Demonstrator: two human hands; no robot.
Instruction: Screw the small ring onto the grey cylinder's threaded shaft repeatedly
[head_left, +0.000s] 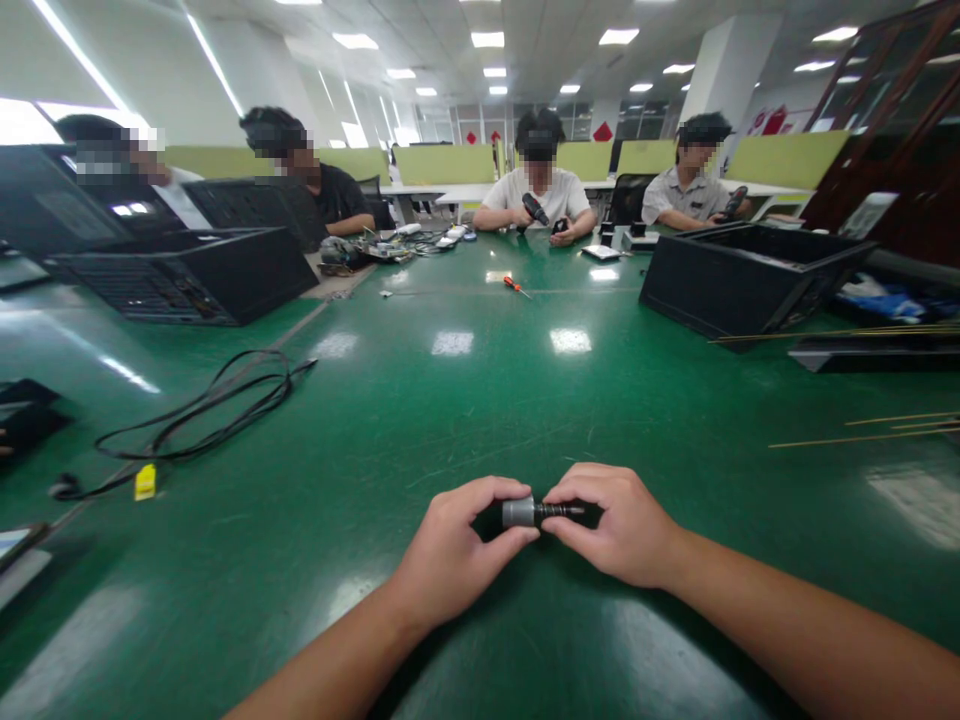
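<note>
A small grey cylinder with a dark threaded shaft point(536, 512) lies sideways just above the green table point(480, 400), held between both my hands. My left hand point(457, 555) pinches its grey end with thumb and curled fingers. My right hand point(615, 525) closes its fingertips round the dark shaft end. Both hands rest low near the table's front edge.
A looped black cable point(202, 410) with a yellow tag point(145, 482) lies at the left. Black computer cases stand at the left point(187, 275) and right point(742, 280). Thin sticks point(862, 432) lie at the right. A red-handled screwdriver point(514, 286) lies farther back. Several people sit along the far edge.
</note>
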